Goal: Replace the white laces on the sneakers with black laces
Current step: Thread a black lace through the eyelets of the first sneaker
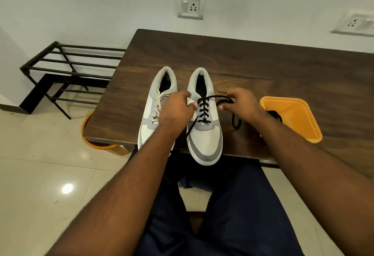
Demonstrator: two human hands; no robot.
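Observation:
Two grey-and-white sneakers stand side by side at the near edge of the wooden table (263, 63), toes toward me. The left sneaker (153, 112) carries a white lace (158, 101). The right sneaker (205, 134) is laced with a black lace (203, 110). My left hand (177, 110) holds the right sneaker's left flank at the eyelets, and one black lace end hangs down from under it over the table edge. My right hand (240, 103) pinches the other black lace end, which loops out to the right of the shoe.
An orange tray (299, 114) sits on the table right of my right hand, with another black lace (276, 115) in it. An orange bucket (97, 144) stands on the floor under the table's left corner. A black metal rack (66, 67) stands at far left.

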